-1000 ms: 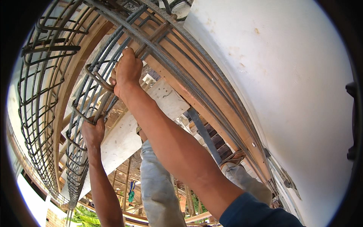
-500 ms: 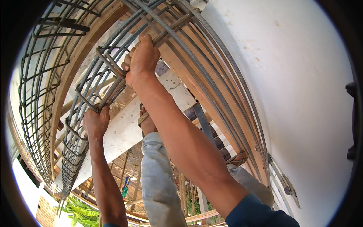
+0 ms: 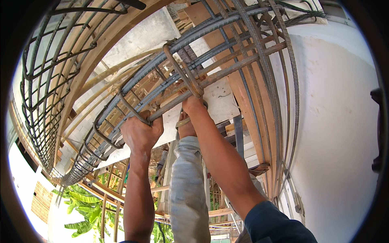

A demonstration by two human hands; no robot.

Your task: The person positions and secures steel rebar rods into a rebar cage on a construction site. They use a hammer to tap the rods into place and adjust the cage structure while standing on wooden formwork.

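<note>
A long cage of ribbed steel bars (image 3: 227, 24) tied with rectangular stirrups runs overhead from upper right to lower left. My left hand (image 3: 142, 133) is closed around a lower bar of the cage, right at a bent stirrup (image 3: 127, 107). My right hand (image 3: 192, 104) grips the same lower bar farther right, just under another stirrup (image 3: 180, 69). Between my arms another person's arm in a grey sleeve (image 3: 187, 190) reaches up, its hand (image 3: 185, 126) just below my right hand.
A second bar cage (image 3: 52, 81) curves along the left. Wooden formwork boards (image 3: 239, 93) and a concrete beam (image 3: 142, 38) lie behind the cage. A white plastered wall (image 3: 336, 133) fills the right. Timber props (image 3: 109, 198) and banana leaves (image 3: 87, 202) show below.
Both my hands have shifted along the cage: the right hand sits lower and more central, the left hand farther right. The grey-sleeved arm has come further up between my arms.
</note>
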